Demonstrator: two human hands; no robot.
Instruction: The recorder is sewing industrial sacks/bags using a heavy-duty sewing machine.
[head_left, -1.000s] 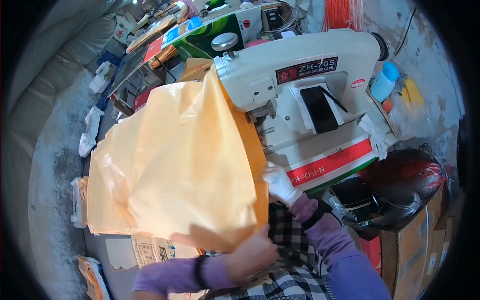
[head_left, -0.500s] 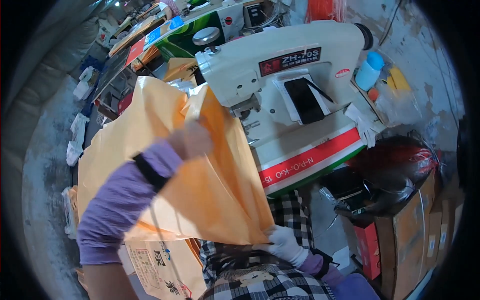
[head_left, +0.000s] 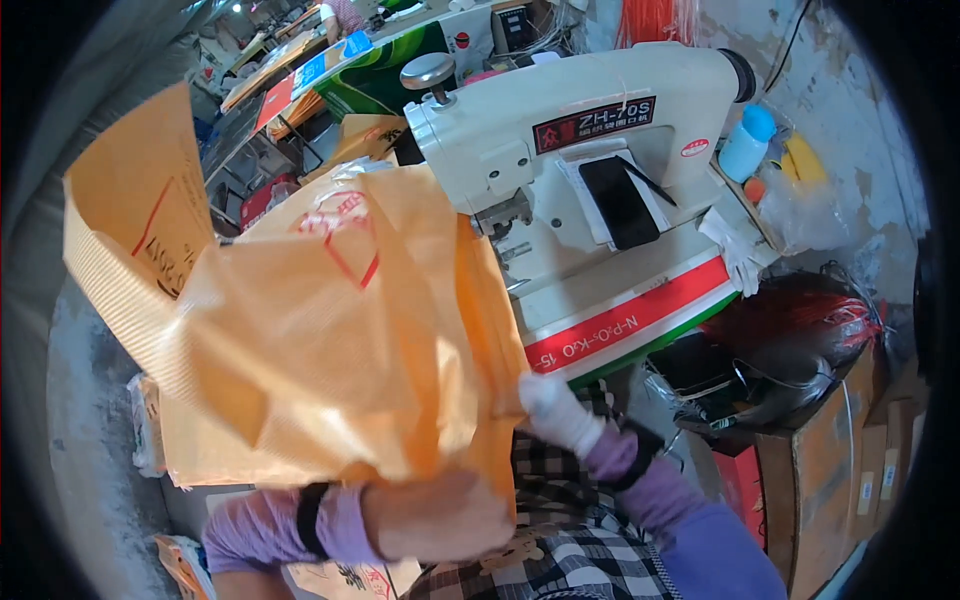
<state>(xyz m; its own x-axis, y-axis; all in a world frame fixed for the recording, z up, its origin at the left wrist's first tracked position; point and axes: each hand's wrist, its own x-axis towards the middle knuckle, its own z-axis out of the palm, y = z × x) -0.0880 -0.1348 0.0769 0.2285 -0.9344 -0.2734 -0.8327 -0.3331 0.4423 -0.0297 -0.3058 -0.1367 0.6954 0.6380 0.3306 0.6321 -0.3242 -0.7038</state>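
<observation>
Wall (head_left: pixel 850 80) backing sewing machine (head_left: pixel 590 85); leftward, woven sack (head_left: pixel 330 310) sagging, likely light, slippery, best edge-held; left hand (head_left: pixel 450 515), right hand (head_left: pixel 562 415) curling fingers, grips unclear.

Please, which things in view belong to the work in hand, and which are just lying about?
Work in hand:
orange sheeting, at left hand and gloved right hand
sewing machine beside it, probably

Apparently lying about:
black phone
pen
blue bottle
loose white glove
</observation>
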